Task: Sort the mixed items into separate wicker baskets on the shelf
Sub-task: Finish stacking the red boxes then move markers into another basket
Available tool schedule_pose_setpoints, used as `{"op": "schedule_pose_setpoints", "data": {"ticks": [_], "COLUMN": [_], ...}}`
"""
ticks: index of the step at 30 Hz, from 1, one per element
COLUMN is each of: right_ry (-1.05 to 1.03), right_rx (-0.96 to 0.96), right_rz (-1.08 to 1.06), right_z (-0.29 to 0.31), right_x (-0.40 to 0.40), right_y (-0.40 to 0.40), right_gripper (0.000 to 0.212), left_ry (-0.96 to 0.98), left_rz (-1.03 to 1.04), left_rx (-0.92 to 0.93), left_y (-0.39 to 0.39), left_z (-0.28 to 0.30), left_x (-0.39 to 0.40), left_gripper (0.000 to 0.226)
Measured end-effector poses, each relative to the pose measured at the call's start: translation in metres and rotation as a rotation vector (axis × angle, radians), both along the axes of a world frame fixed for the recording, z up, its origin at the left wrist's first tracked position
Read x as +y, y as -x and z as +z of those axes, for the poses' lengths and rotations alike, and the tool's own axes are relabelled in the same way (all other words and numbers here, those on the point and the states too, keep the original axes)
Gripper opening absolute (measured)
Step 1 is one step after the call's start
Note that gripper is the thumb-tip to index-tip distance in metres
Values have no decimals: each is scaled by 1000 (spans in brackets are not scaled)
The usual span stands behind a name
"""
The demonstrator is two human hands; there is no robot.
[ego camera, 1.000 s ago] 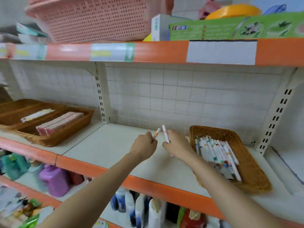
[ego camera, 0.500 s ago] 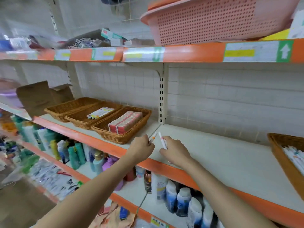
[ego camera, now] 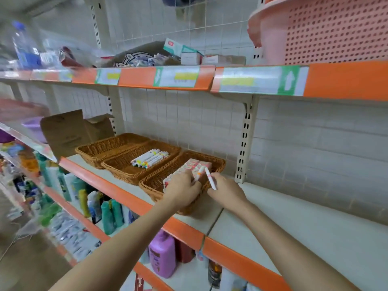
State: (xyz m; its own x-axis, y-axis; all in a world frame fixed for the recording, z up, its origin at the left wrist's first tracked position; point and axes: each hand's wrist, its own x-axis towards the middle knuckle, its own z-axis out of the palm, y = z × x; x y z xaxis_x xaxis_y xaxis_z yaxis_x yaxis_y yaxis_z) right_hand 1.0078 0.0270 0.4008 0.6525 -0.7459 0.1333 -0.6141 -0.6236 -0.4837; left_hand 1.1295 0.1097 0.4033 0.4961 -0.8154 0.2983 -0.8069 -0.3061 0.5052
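Three wicker baskets stand side by side on the middle shelf. The nearest basket (ego camera: 151, 186) holds pink and white boxes (ego camera: 194, 165). Several white markers (ego camera: 150, 158) lie in the middle basket (ego camera: 119, 170), and nothing shows inside the far basket (ego camera: 98, 149). My left hand (ego camera: 181, 191) hovers over the nearest basket and pinches a white marker with an orange band (ego camera: 199, 172). My right hand (ego camera: 225, 191) is just right of that basket and holds a second white marker (ego camera: 210, 178) pointing up.
A cardboard box (ego camera: 71, 131) stands left of the baskets. The white shelf (ego camera: 294, 227) stretches bare to the right. A pink plastic crate (ego camera: 325, 28) and small boxes sit on the shelf above. Bottles fill the shelves below.
The view has swung left from the marker basket on the right to the three baskets. Both hands, each still holding a marker, now reach the nearest basket.
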Motion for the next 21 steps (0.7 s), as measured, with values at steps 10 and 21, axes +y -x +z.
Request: {"op": "schedule_pose_setpoints", "data": {"ticks": [10, 21], "right_ry": [20, 17], "right_rx": [12, 10], "right_rz": [34, -19], "right_z": [4, 1], "right_x": [-22, 19], "right_y": [-90, -239], "right_gripper": [50, 46], "left_ry": [-11, -73], "left_rz": [37, 16], "left_rx": [49, 25], "left_y": [-101, -253], "left_z": [-2, 1], "left_x": [-20, 8], "left_gripper": [15, 26]}}
